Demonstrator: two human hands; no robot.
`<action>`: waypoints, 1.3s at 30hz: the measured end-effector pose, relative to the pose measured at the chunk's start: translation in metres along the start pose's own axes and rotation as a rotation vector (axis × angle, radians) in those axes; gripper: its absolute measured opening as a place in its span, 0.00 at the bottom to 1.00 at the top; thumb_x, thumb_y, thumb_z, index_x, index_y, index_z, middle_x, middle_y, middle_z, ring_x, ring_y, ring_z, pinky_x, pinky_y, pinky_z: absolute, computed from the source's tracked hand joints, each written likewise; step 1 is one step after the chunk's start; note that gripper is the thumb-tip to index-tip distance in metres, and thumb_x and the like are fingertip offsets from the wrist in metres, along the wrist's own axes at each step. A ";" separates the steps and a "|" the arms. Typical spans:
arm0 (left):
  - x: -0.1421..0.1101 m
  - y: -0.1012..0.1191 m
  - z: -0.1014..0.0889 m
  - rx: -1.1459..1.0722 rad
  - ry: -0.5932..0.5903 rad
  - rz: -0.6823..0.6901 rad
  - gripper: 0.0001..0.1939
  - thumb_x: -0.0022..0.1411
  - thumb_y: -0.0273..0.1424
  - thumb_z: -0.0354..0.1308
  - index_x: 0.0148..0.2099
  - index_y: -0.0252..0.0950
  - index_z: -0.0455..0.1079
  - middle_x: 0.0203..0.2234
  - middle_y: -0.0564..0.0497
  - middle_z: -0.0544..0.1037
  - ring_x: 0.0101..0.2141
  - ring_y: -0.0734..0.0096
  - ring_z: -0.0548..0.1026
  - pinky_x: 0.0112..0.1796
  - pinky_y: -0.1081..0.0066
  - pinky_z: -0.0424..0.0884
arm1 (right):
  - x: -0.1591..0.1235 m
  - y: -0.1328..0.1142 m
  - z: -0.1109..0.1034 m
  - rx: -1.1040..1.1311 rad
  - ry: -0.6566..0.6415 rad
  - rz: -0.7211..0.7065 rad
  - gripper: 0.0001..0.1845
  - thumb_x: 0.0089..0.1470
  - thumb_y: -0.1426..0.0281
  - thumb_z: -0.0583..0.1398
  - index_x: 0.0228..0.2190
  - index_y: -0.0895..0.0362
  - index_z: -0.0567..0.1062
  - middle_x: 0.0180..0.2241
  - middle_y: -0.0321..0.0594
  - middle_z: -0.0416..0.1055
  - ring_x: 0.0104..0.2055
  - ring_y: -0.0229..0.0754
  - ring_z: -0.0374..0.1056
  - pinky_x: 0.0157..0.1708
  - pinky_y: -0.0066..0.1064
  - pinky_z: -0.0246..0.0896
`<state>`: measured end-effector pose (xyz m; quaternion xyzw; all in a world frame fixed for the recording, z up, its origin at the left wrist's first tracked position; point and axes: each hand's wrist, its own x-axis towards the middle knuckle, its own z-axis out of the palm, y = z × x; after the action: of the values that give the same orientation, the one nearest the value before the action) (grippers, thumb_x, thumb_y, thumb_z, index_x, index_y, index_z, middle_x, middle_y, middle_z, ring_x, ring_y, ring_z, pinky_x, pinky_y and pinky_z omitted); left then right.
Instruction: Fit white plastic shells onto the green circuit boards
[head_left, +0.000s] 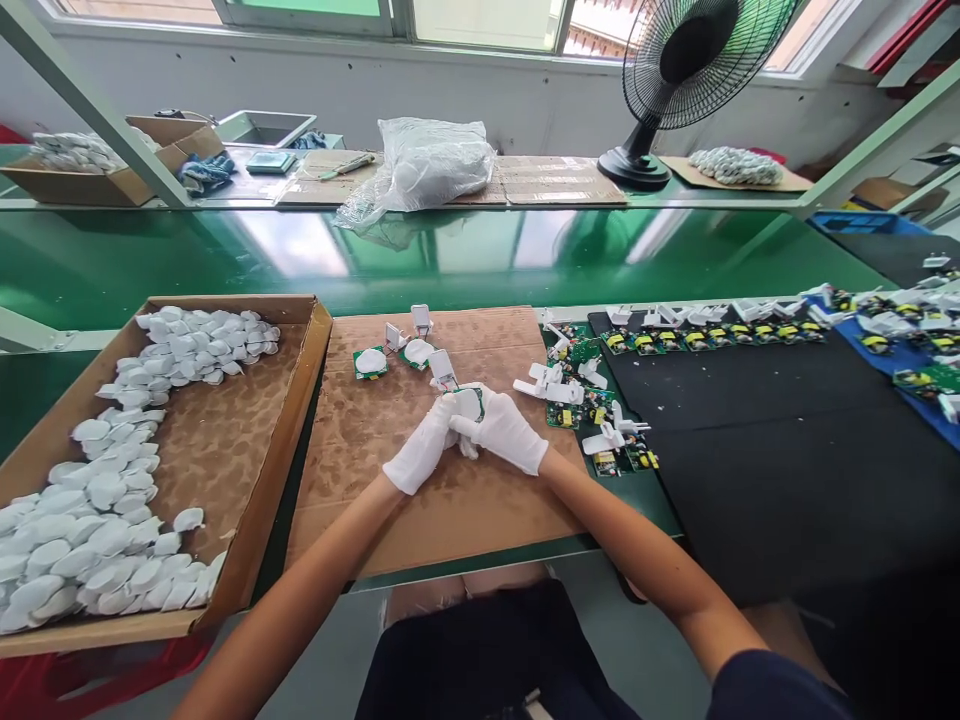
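Both gloved hands meet over the cardboard sheet [375, 520] and close around one circuit board [470, 403] with a white round pad on it. My left hand [426, 445] grips its left side, and my right hand [506, 430] presses on it from the right. A white plug part [442, 368] on thin wires sticks up from this board. Beyond the hands lie two similar boards with white pads, a left one [370, 362] and a right one [417, 351], each with a white plug part beside it. Fingers hide the held board's lower side.
At left, a shallow cardboard box [319, 345] holds many white pads [112, 490]. Circuit boards with white parts [592, 400] pile up at the right, and more line the black mat [750, 450]. Behind stand a fan [637, 165] and a plastic bag [435, 160] on a shelf.
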<state>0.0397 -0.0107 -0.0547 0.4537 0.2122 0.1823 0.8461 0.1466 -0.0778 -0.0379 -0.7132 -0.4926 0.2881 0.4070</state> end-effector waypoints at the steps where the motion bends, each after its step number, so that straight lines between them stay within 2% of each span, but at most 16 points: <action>1: 0.000 -0.001 0.000 0.015 -0.022 0.008 0.26 0.55 0.51 0.50 0.42 0.32 0.66 0.23 0.49 0.74 0.26 0.70 0.72 0.26 0.72 0.69 | 0.001 0.001 0.000 0.005 0.000 -0.010 0.19 0.46 0.64 0.61 0.41 0.58 0.69 0.30 0.38 0.73 0.30 0.39 0.67 0.30 0.28 0.60; 4: 0.002 -0.001 0.001 0.009 -0.038 0.002 0.29 0.53 0.54 0.49 0.41 0.32 0.66 0.21 0.49 0.73 0.23 0.70 0.72 0.23 0.72 0.68 | 0.003 0.004 0.000 0.031 0.013 -0.026 0.16 0.47 0.64 0.60 0.39 0.58 0.69 0.31 0.38 0.72 0.30 0.38 0.67 0.31 0.28 0.61; 6: 0.003 0.002 0.003 -0.006 0.011 -0.014 0.30 0.51 0.56 0.50 0.40 0.32 0.66 0.19 0.50 0.72 0.21 0.70 0.71 0.20 0.73 0.67 | 0.003 0.004 -0.002 0.068 -0.030 -0.022 0.20 0.46 0.65 0.61 0.42 0.57 0.68 0.30 0.37 0.72 0.29 0.38 0.66 0.29 0.27 0.61; 9: 0.003 0.009 0.005 0.011 0.113 -0.046 0.27 0.52 0.53 0.52 0.37 0.32 0.65 0.18 0.52 0.71 0.19 0.72 0.69 0.18 0.74 0.65 | 0.001 0.002 -0.008 0.219 -0.233 -0.006 0.29 0.48 0.63 0.60 0.51 0.55 0.61 0.26 0.34 0.71 0.23 0.35 0.64 0.20 0.23 0.58; 11: 0.002 0.014 0.005 0.016 0.174 -0.066 0.24 0.52 0.50 0.54 0.36 0.32 0.64 0.18 0.53 0.71 0.18 0.73 0.68 0.17 0.74 0.64 | -0.001 0.001 -0.013 0.304 -0.335 -0.012 0.29 0.52 0.62 0.57 0.54 0.55 0.57 0.23 0.32 0.69 0.20 0.33 0.61 0.16 0.21 0.55; 13: 0.001 0.019 0.006 0.008 0.180 -0.092 0.22 0.53 0.49 0.54 0.37 0.33 0.63 0.19 0.53 0.71 0.17 0.73 0.68 0.17 0.74 0.64 | -0.002 -0.001 -0.018 0.308 -0.350 -0.019 0.27 0.54 0.62 0.55 0.55 0.54 0.57 0.23 0.32 0.69 0.19 0.31 0.60 0.16 0.20 0.55; 16: -0.001 0.025 0.009 -0.011 0.113 -0.123 0.21 0.56 0.48 0.50 0.40 0.34 0.64 0.22 0.51 0.72 0.20 0.71 0.70 0.20 0.72 0.66 | -0.001 -0.002 -0.022 0.295 -0.334 0.008 0.26 0.53 0.65 0.56 0.53 0.53 0.60 0.23 0.31 0.68 0.17 0.29 0.57 0.13 0.18 0.53; 19: -0.002 0.025 0.010 -0.013 0.083 -0.104 0.20 0.55 0.46 0.52 0.39 0.34 0.66 0.24 0.50 0.72 0.24 0.69 0.71 0.24 0.72 0.67 | 0.000 -0.001 -0.023 0.390 -0.340 0.035 0.24 0.53 0.66 0.56 0.52 0.53 0.61 0.19 0.28 0.63 0.16 0.29 0.54 0.12 0.17 0.50; 23: 0.000 0.016 0.002 0.179 0.251 0.003 0.19 0.52 0.45 0.56 0.38 0.33 0.68 0.25 0.51 0.72 0.25 0.72 0.68 0.25 0.73 0.66 | -0.002 -0.001 -0.021 0.391 -0.354 0.005 0.29 0.53 0.63 0.57 0.55 0.53 0.58 0.22 0.30 0.66 0.19 0.31 0.60 0.14 0.18 0.54; 26: 0.002 0.011 -0.003 0.368 0.389 0.187 0.18 0.53 0.43 0.55 0.37 0.33 0.69 0.29 0.50 0.74 0.30 0.71 0.68 0.34 0.72 0.66 | 0.000 -0.002 -0.022 0.308 -0.314 -0.049 0.30 0.54 0.61 0.56 0.56 0.52 0.56 0.26 0.32 0.69 0.20 0.31 0.62 0.18 0.21 0.58; 28: 0.003 0.012 -0.003 0.377 0.359 0.253 0.17 0.54 0.43 0.54 0.38 0.34 0.70 0.33 0.49 0.75 0.35 0.68 0.69 0.40 0.70 0.65 | 0.003 -0.001 -0.023 0.275 -0.207 -0.096 0.23 0.57 0.61 0.52 0.53 0.54 0.63 0.31 0.36 0.71 0.22 0.32 0.63 0.23 0.24 0.62; 30: 0.002 0.015 0.000 0.321 0.272 0.244 0.19 0.53 0.43 0.55 0.39 0.33 0.70 0.35 0.48 0.75 0.37 0.66 0.70 0.43 0.69 0.65 | 0.006 0.001 -0.022 0.248 -0.088 -0.163 0.18 0.59 0.63 0.49 0.46 0.56 0.70 0.37 0.39 0.72 0.30 0.35 0.67 0.33 0.29 0.64; 32: 0.001 0.018 0.003 0.253 0.220 0.198 0.21 0.51 0.45 0.57 0.39 0.32 0.71 0.35 0.47 0.76 0.37 0.66 0.70 0.41 0.69 0.65 | 0.009 0.005 -0.018 0.202 -0.010 -0.208 0.16 0.59 0.65 0.50 0.41 0.57 0.73 0.38 0.41 0.73 0.37 0.39 0.68 0.40 0.31 0.63; 35: 0.001 0.018 0.003 0.282 0.233 0.135 0.23 0.48 0.45 0.59 0.38 0.30 0.71 0.33 0.47 0.76 0.33 0.67 0.70 0.37 0.70 0.66 | 0.007 0.010 -0.008 0.127 0.052 -0.190 0.16 0.59 0.65 0.50 0.40 0.58 0.74 0.36 0.41 0.74 0.36 0.40 0.69 0.39 0.32 0.63; 37: 0.001 0.015 -0.001 0.353 0.272 0.129 0.22 0.48 0.45 0.59 0.37 0.30 0.70 0.30 0.48 0.75 0.30 0.69 0.69 0.33 0.71 0.65 | 0.004 0.009 -0.004 0.092 0.076 -0.191 0.16 0.59 0.65 0.49 0.42 0.57 0.73 0.35 0.40 0.74 0.34 0.39 0.68 0.38 0.31 0.63; 39: 0.003 0.012 -0.007 0.352 0.324 0.150 0.22 0.48 0.46 0.59 0.35 0.31 0.70 0.28 0.49 0.74 0.28 0.71 0.68 0.30 0.72 0.64 | -0.001 0.005 -0.003 0.009 0.077 -0.247 0.19 0.56 0.63 0.54 0.47 0.56 0.68 0.37 0.40 0.73 0.37 0.40 0.68 0.39 0.32 0.62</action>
<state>0.0374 0.0022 -0.0491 0.5734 0.3395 0.2752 0.6930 0.1508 -0.0805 -0.0404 -0.6558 -0.5595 0.2101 0.4611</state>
